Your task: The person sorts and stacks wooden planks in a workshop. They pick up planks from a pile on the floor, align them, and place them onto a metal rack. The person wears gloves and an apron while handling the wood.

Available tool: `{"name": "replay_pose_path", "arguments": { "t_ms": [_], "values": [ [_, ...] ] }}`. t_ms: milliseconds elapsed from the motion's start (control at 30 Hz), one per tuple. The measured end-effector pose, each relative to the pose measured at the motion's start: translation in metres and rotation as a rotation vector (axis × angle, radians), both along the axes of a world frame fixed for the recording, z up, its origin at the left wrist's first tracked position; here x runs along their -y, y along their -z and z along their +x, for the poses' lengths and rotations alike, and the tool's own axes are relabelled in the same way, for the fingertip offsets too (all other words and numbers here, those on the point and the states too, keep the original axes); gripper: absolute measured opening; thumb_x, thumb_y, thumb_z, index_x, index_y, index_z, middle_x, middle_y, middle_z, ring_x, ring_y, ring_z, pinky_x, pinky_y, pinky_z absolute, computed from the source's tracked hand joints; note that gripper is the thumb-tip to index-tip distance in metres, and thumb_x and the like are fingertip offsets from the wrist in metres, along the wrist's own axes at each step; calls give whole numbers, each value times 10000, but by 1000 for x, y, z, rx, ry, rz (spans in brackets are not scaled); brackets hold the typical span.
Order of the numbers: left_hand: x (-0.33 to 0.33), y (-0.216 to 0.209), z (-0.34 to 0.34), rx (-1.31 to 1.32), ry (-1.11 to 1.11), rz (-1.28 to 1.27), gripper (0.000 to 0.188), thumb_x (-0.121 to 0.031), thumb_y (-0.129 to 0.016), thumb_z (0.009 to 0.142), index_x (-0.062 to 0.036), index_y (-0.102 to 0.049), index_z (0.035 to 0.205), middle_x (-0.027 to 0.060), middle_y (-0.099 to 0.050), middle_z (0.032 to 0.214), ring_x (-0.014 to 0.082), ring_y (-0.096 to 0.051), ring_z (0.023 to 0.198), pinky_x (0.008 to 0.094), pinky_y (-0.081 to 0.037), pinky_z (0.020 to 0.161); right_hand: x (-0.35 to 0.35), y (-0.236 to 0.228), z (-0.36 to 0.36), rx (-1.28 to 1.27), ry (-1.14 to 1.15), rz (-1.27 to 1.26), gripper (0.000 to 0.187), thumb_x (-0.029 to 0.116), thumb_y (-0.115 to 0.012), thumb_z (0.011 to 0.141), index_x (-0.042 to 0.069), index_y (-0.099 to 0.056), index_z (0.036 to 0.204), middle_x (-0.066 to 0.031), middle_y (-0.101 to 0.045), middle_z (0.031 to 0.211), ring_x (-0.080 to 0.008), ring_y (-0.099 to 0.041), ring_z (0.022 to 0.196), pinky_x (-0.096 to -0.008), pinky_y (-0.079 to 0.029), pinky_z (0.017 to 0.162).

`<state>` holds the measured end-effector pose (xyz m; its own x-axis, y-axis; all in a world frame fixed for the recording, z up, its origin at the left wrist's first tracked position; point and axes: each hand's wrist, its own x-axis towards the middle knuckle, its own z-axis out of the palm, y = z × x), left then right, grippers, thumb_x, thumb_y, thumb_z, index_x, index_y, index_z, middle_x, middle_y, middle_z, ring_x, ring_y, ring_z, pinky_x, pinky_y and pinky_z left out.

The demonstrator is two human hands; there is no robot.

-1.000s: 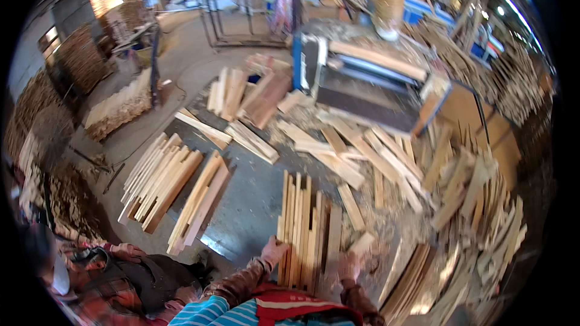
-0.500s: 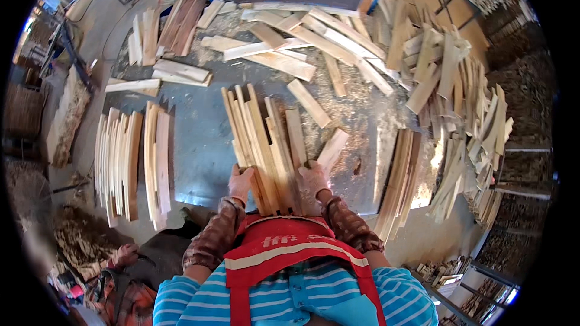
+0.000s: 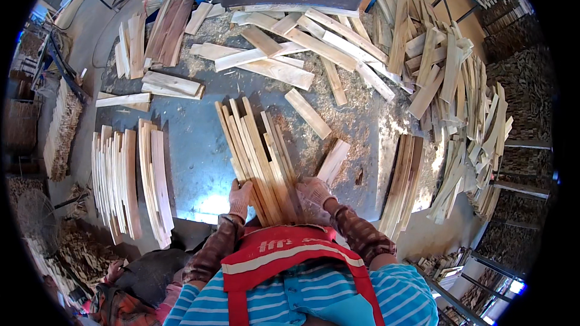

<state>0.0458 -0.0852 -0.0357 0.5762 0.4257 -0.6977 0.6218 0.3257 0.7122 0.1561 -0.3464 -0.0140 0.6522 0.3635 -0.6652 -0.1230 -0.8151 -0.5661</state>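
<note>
A bundle of narrow wooden slats (image 3: 257, 163), set on edge side by side, stands in front of my body. Its far ends are uneven and lean a little left. My left hand (image 3: 240, 198), in a pale glove, presses against the bundle's left side with the thumb up. On the other side my gloved right hand (image 3: 314, 191) is closed against the rightmost slats, its fingertips partly hidden. The near ends reach my red apron (image 3: 275, 247). Just beyond my right hand lies a short loose board (image 3: 333, 162) on the grey tabletop (image 3: 190, 145).
Two rows of upright slats (image 3: 115, 181) stand at the left edge, and another row (image 3: 402, 181) at the right. Loose boards (image 3: 266, 63) lie across the far side, with a big heap (image 3: 444, 78) at right. Sawdust covers much of the surface. Another person's sleeve (image 3: 124, 302) shows lower left.
The separate slat at the bundle's right side no longer stands apart from it. The bundle's far ends have swung slightly left and nearer, both hands still against its sides. The view has shifted a little.
</note>
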Motion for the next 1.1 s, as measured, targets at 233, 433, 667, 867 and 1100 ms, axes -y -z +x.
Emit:
{"name": "replay_pose_path", "arguments": {
  "t_ms": [233, 433, 667, 867, 1100],
  "values": [
    [-22, 10, 22, 85, -186, 127, 602, -119, -658, 934, 26, -397, 1457, 123, -648, 1214, 208, -620, 1056, 300, -506, 895, -32, 2, 120, 734, 105, -391, 644, 350, -737, 849, 127, -493, 1401, -146, -580, 1352, -362, -586, 1181, -417, -497, 987],
    [-16, -35, 82, 373, 133, 203, 646, -98, -653, 948, 10, -354, 1510, 182, -558, 1404, 238, -564, 1256, 328, -453, 1064, -34, -14, 170, 119, 387, -21, 530, 299, -680, 925, 29, -554, 1364, -132, -665, 1237, -257, -652, 1083, -358, -536, 924],
    [35, -77, 178, 314, -99, -611, 463, -122, -696, 924, 41, -535, 1327, 156, -678, 1148, 261, -673, 1034, 349, -565, 913, -68, -19, 102, -301, 515, 773, 479, 367, -603, 998, -38, -642, 1250, -56, -691, 874, -111, -587, 669, -271, -517, 597],
    [-9, -74, 180, 303, -241, -461, 391, -122, -701, 909, 34, -567, 1241, 140, -681, 1061, 242, -688, 918, 356, -594, 798, -104, -25, 232, 621, -120, 124, 647, 490, -641, 871, 73, -551, 1357, -167, -632, 1230, -341, -618, 1125, -414, -526, 881],
    [-80, -37, 56, 30, -220, 145, 309, -89, -596, 938, -37, -612, 1243, 14, -640, 934, 91, -581, 822, 272, -498, 696, -142, -10, 345, 703, -443, -402, 1056, 634, -629, 784, 26, -241, 1556, -242, -248, 1601, -434, -234, 1473, -547, -171, 1200]
  ]
}}
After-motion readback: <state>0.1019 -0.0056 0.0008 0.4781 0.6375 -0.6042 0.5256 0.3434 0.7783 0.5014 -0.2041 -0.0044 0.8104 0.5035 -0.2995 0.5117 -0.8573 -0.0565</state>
